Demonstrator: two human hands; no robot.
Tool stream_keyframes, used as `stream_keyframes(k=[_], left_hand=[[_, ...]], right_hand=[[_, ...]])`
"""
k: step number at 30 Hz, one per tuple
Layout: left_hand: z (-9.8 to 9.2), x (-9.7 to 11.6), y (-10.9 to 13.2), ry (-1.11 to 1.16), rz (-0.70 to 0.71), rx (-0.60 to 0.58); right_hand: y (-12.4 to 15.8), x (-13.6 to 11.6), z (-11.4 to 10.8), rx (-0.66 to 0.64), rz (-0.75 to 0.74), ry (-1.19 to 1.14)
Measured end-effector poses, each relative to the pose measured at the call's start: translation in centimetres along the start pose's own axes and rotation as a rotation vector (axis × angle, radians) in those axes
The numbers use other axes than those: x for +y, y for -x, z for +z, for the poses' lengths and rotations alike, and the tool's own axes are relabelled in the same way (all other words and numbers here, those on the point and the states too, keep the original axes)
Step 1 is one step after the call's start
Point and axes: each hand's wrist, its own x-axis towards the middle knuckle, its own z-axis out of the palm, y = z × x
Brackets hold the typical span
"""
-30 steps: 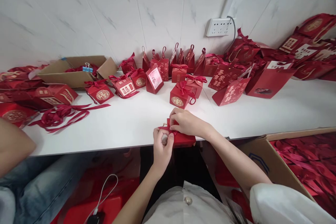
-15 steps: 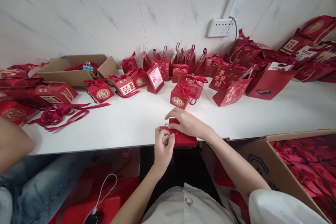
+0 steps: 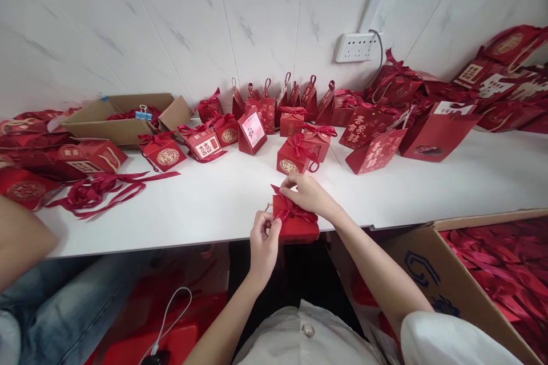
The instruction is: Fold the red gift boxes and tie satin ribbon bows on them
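A red gift box (image 3: 299,230) lies at the front edge of the white table, with a dark red ribbon (image 3: 293,212) tied in a bow on it. My left hand (image 3: 264,239) pinches one part of the ribbon at the box's left side. Over the box's far side, my right hand (image 3: 309,197) has its thumb and fingertips closed on another ribbon end, which points up and to the left. A bit of beige cord shows by the left fingers. Just beyond my right hand stands a red box with a bow (image 3: 294,154).
Several red gift boxes (image 3: 204,144) and bags (image 3: 377,151) stand along the wall. Loose ribbon (image 3: 98,191) and an open carton (image 3: 107,125) are at left, beside another person's arm (image 3: 21,245). A large carton of ribbons (image 3: 422,262) stands at right.
My right hand has drawn back from across the box and now pinches a ribbon end. The bow on the box is more spread out and visible. My left hand has barely moved.
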Motion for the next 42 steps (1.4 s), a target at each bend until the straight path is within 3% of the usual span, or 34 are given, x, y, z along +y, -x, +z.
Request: stream_keyframes(k=[2,4,7,10,13,17,23,29,37,42], left_hand=[[0.0,0.1,-0.1,0.035,-0.047,-0.011],[0.0,0.2,-0.2,0.069,-0.076,-0.015],[-0.1,0.6,-0.4,0.083,-0.100,-0.036],[-0.3,1.0,-0.6,0.064,-0.121,-0.080],[-0.4,1.2,-0.9,0.049,-0.120,-0.116],[-0.7,0.9,-1.0,0.051,-0.101,-0.139],[-1.3,-0.7,-1.2,0.166,-0.109,-0.204],[-2.4,-1.9,-2.0,0.190,-0.102,-0.402],[-2.4,-2.1,-2.3,0.186,-0.062,-0.444],[-2.1,-0.8,-2.1,0.003,0.035,-0.340]], right_hand=[[0.6,0.1,-0.4,0.076,0.015,0.008],[2.2,-0.1,-1.1,0.234,0.038,-0.009],[5.6,-0.4,-2.1,0.404,0.209,0.012],[8.5,-0.4,-2.0,0.287,0.368,0.076],[9.4,-0.1,-0.8,0.162,0.349,0.008],[9.1,0.7,0.5,0.177,0.299,-0.148],[8.7,2.8,1.3,0.153,0.259,-0.673],[8.2,5.0,2.9,0.217,0.288,-1.183],[8.2,5.1,3.8,0.269,0.349,-1.354],[8.0,5.8,2.5,0.292,0.242,-1.113]])
